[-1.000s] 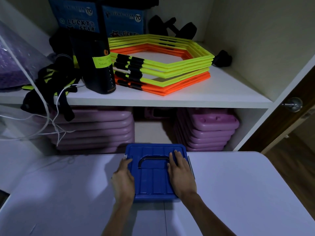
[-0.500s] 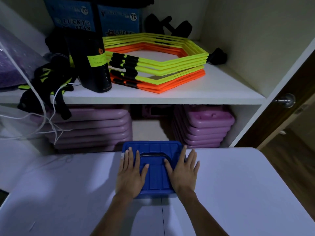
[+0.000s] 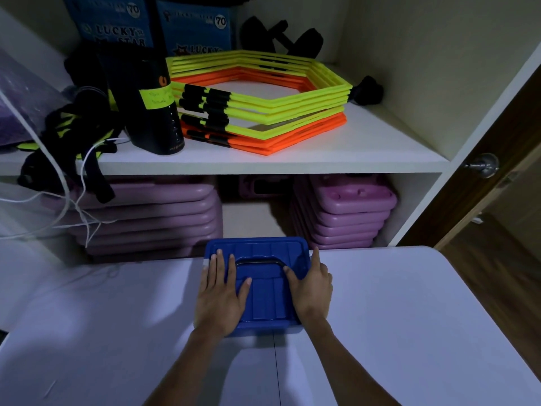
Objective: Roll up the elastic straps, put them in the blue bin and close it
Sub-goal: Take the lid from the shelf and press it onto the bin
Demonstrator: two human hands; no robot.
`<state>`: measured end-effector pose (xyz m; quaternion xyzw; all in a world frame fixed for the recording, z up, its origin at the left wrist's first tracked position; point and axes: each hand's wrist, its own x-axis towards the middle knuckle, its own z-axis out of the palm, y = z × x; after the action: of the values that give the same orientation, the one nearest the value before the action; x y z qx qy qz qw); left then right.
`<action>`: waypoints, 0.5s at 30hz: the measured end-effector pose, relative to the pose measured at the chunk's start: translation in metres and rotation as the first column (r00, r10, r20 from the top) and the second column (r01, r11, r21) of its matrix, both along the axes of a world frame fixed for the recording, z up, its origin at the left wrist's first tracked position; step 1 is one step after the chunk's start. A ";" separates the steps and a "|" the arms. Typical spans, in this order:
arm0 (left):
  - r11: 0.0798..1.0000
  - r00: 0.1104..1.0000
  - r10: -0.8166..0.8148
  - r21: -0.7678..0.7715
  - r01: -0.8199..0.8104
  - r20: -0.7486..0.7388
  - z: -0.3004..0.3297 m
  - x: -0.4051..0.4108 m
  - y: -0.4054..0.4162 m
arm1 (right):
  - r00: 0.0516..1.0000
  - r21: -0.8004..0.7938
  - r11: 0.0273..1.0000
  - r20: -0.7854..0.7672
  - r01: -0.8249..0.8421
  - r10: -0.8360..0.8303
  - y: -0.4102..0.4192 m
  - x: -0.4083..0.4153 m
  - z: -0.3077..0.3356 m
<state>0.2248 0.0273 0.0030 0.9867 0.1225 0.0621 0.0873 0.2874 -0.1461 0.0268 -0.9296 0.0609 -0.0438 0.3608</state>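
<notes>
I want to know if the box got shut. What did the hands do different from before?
A second ago the left hand held the near left edge of the blue bin lid with bent fingers; it has moved up and lies flat now. The right hand has slid from the lid's middle toward its right edge. Both press down, holding nothing. The bin stays on the white table, lid on.

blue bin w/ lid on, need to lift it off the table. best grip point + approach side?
Probably the dark handle lying flat in the recess of the blue bin's lid. Come from straight above and hook fingers under its bar. The left hand and right hand rest flat on either side, leaving the handle exposed.
</notes>
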 end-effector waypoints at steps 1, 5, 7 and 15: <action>1.000 1.000 0.003 0.000 -0.003 0.005 0.000 0.000 0.000 | 1.000 0.074 0.997 -0.026 0.018 -0.016 -0.001 0.004 0.000; 1.000 1.000 0.015 0.018 -0.015 -0.015 -0.001 0.001 0.001 | 0.989 0.156 0.988 -0.143 -0.020 0.042 -0.008 0.024 -0.015; 0.999 0.999 0.028 0.016 -0.028 -0.023 0.000 0.002 0.001 | 0.984 0.230 0.972 -0.164 -0.038 0.077 -0.012 0.027 -0.007; 0.999 0.997 0.005 -0.041 -0.008 -0.082 0.006 0.002 -0.002 | 0.927 0.563 0.817 -0.360 0.124 0.108 -0.042 0.032 0.011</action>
<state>0.2273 0.0256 0.0090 0.9859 0.1306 0.0193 0.1025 0.3197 -0.1877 0.0382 -0.7671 0.1433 0.1540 0.6061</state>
